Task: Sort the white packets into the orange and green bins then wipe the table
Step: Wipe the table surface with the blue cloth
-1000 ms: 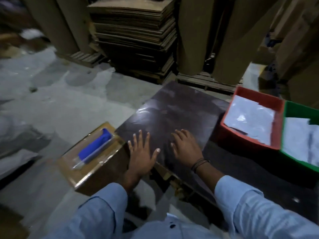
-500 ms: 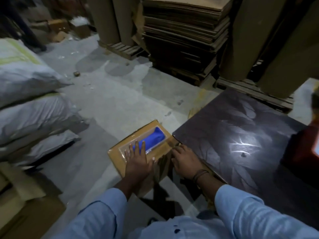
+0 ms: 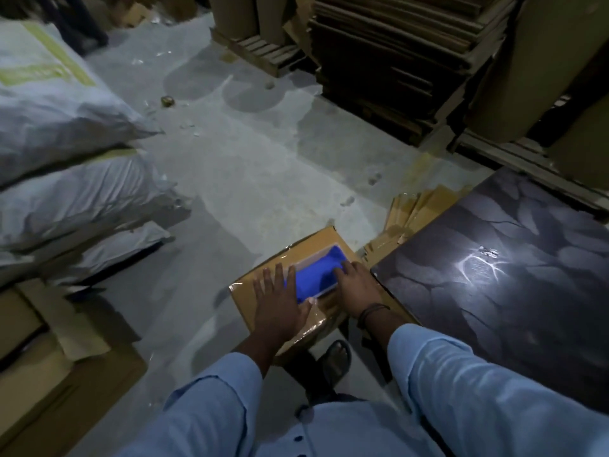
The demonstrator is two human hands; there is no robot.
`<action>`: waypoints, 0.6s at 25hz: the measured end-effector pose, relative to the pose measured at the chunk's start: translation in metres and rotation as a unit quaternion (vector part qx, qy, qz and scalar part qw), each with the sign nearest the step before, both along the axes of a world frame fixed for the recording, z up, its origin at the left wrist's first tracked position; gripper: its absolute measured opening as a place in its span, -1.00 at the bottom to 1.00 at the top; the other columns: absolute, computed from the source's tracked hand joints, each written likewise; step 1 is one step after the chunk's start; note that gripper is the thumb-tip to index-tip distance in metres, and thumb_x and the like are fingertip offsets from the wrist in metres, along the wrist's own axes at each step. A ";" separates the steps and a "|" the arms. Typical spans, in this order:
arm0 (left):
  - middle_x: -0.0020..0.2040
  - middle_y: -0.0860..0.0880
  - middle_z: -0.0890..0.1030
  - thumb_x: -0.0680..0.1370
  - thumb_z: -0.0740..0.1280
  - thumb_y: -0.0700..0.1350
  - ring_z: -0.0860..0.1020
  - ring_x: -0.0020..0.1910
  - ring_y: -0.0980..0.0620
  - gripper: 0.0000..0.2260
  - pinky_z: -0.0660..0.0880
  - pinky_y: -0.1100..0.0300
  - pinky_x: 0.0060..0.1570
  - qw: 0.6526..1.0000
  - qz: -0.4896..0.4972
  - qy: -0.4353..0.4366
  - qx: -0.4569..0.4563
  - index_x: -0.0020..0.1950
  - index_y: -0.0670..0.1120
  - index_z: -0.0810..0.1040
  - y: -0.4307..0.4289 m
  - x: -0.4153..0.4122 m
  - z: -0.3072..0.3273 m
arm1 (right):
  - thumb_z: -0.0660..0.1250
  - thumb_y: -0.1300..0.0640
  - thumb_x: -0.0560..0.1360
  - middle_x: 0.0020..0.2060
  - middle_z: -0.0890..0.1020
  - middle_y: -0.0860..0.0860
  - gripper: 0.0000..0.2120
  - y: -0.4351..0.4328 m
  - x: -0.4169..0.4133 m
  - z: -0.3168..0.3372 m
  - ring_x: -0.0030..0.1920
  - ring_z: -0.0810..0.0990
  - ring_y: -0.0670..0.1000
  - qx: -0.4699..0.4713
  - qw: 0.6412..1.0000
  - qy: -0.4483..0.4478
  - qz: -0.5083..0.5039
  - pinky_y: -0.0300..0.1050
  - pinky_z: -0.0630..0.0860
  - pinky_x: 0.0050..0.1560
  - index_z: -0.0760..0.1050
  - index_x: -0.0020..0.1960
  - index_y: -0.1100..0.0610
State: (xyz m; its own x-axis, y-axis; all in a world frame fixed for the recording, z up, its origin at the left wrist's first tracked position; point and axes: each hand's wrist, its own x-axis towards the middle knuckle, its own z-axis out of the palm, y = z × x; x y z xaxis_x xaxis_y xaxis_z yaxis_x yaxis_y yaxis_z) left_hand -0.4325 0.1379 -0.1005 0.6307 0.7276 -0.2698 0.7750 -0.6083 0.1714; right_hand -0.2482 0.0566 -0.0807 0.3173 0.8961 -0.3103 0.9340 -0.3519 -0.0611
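**Both hands on the blue cloth packet beside the table**

The left hand (image 3: 280,301) lies flat, fingers spread, on the cardboard box (image 3: 260,285), its fingertips at the edge of the blue cloth (image 3: 316,275), gripping nothing. The right hand (image 3: 357,288) rests on the cloth's right side with fingers bent over it; whether it actually grips the cloth cannot be told. The cloth sits in a clear wrapper on top of the box, which stands just beside the dark table (image 3: 514,275). White sacks (image 3: 66,179) are stacked to the left. The bins and white packets are out of view.
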 end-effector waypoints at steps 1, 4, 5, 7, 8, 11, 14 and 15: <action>0.68 -0.18 -0.11 0.62 0.04 0.35 -0.12 0.65 -0.29 -0.22 -0.15 -0.28 0.59 1.000 -0.001 -0.001 -0.003 0.69 -0.05 -0.12 0.007 0.000 -0.003 | 0.23 0.14 0.57 0.40 0.42 0.17 -0.59 0.008 0.005 -0.005 0.34 0.39 0.22 -0.013 1.000 -0.002 0.009 0.10 0.43 0.28 0.36 0.41 0.12; 0.69 -0.17 -0.14 0.62 0.01 0.36 -0.14 0.65 -0.28 -0.21 -0.19 -0.27 0.59 1.000 -0.009 0.007 -0.026 0.69 -0.05 -0.15 0.027 0.005 -0.016 | 0.18 0.15 0.60 0.48 0.31 0.17 -0.56 0.030 0.020 -0.023 0.42 0.31 0.25 -0.054 0.997 -0.010 0.047 0.13 0.43 0.29 0.30 0.48 0.12; 0.69 -0.17 -0.15 0.62 0.01 0.37 -0.15 0.65 -0.28 -0.21 -0.20 -0.26 0.58 0.999 -0.007 0.006 -0.035 0.69 -0.04 -0.16 0.032 0.008 -0.020 | 0.17 0.15 0.61 0.50 0.29 0.16 -0.55 0.035 0.024 -0.027 0.44 0.28 0.25 -0.063 0.996 -0.013 0.058 0.14 0.42 0.29 0.28 0.49 0.11; 0.69 -0.15 -0.17 0.61 0.03 0.38 -0.15 0.65 -0.27 -0.20 -0.20 -0.26 0.59 0.999 -0.004 0.007 -0.046 0.68 -0.03 -0.18 0.041 0.012 -0.027 | 0.17 0.14 0.61 0.51 0.28 0.15 -0.54 0.043 0.032 -0.035 0.46 0.25 0.25 -0.069 0.995 -0.018 0.076 0.15 0.40 0.32 0.27 0.50 0.11; 0.69 -0.15 -0.17 0.61 0.03 0.38 -0.16 0.65 -0.27 -0.19 -0.19 -0.26 0.59 0.999 -0.007 0.009 -0.053 0.68 -0.03 -0.19 0.045 0.014 -0.030 | 0.17 0.14 0.61 0.50 0.31 0.15 -0.54 0.047 0.035 -0.039 0.47 0.24 0.25 -0.073 0.994 -0.020 0.082 0.15 0.39 0.33 0.27 0.50 0.12; 0.69 -0.14 -0.15 0.61 0.05 0.38 -0.14 0.65 -0.26 -0.18 -0.17 -0.25 0.59 0.997 -0.019 0.003 -0.070 0.68 -0.03 -0.17 0.050 0.017 -0.030 | 0.13 0.15 0.62 0.39 0.46 0.16 -0.60 0.054 0.040 -0.042 0.46 0.26 0.24 -0.095 0.991 -0.041 0.086 0.14 0.35 0.34 0.33 0.45 0.15; 0.69 -0.15 -0.08 0.61 0.05 0.38 -0.10 0.66 -0.26 -0.20 -0.11 -0.26 0.60 0.997 -0.049 -0.009 -0.064 0.68 -0.04 -0.12 0.064 0.014 -0.025 | 0.12 0.16 0.62 0.32 0.51 0.16 -0.63 0.059 0.037 -0.041 0.41 0.32 0.21 -0.087 0.989 -0.076 0.097 0.10 0.33 0.32 0.36 0.42 0.15; 0.69 -0.15 -0.07 0.61 0.05 0.37 -0.10 0.66 -0.25 -0.21 -0.11 -0.27 0.60 0.996 -0.062 -0.010 -0.066 0.68 -0.03 -0.11 0.070 0.015 -0.022 | 0.13 0.16 0.62 0.30 0.51 0.15 -0.63 0.059 0.034 -0.037 0.38 0.34 0.20 -0.072 0.990 -0.076 0.094 0.09 0.32 0.31 0.36 0.40 0.15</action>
State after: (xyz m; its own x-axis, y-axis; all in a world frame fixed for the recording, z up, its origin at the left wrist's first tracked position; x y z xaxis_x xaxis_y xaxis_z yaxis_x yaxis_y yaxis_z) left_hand -0.4179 0.2083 -0.1226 0.7198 0.6026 -0.3446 0.6909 -0.6704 0.2705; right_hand -0.2137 0.1155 -0.1172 0.2019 0.8941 -0.3999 0.9784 -0.1658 0.1233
